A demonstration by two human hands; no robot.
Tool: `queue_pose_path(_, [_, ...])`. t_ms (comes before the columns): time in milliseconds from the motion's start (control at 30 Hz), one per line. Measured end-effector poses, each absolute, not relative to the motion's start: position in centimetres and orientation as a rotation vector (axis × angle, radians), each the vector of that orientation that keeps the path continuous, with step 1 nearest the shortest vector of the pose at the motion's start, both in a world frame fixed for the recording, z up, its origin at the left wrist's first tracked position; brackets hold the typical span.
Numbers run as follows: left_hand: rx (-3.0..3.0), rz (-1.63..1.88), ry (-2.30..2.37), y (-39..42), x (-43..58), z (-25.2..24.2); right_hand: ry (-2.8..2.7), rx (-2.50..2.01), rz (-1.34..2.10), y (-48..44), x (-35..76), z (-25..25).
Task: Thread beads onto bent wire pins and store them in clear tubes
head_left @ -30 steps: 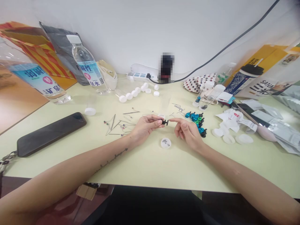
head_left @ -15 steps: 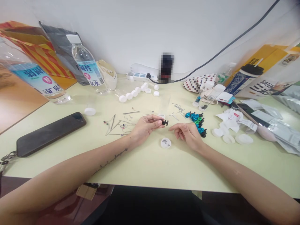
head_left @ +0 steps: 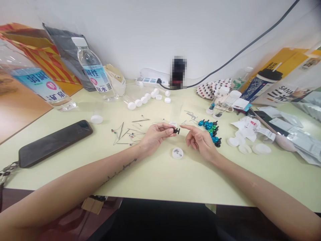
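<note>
My left hand pinches a small black plastic part between thumb and fingertips, with a thin metal pin running from it into the grip. My right hand holds nothing. Its extended index finger points left and stops just short of the black part. A white bottle cap with a printed top lies below the gap between my hands. Several bent metal pins with small beads lie left of my left hand. A cluster of blue and green metallic parts sits just beyond my right hand.
The pale yellow desk holds a black phone, water bottles, a row of white caps, a power strip, and white paper scraps. Plastic packets lie at the right.
My right index finger has lifted and straightened toward the black part, as it was a second ago. My left hand and the black part have barely moved.
</note>
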State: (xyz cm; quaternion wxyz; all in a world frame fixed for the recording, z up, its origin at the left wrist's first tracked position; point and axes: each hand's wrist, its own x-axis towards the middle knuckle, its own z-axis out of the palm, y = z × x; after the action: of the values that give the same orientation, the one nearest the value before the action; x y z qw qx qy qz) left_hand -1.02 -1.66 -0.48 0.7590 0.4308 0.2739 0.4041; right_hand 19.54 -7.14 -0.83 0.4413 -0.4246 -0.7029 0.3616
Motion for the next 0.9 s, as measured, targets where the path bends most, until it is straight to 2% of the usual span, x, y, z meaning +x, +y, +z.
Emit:
queue_pose_path(467, [0.95,0.876,0.614,-1.66,-1.03,-0.56,-1.812,-1.088,0.949,-7.04,19.58,-1.02])
queue_pose_path(667, [0.957,0.883,0.601,-1.63,-1.06,-0.77,-1.8,-1.069,0.908,-7.01,19.77,-0.95])
queue_pose_path(900, [1.045,0.856,0.647,-2.02,-0.84,-0.29,-1.906,-1.249,0.744,-7.06,19.2,-0.53])
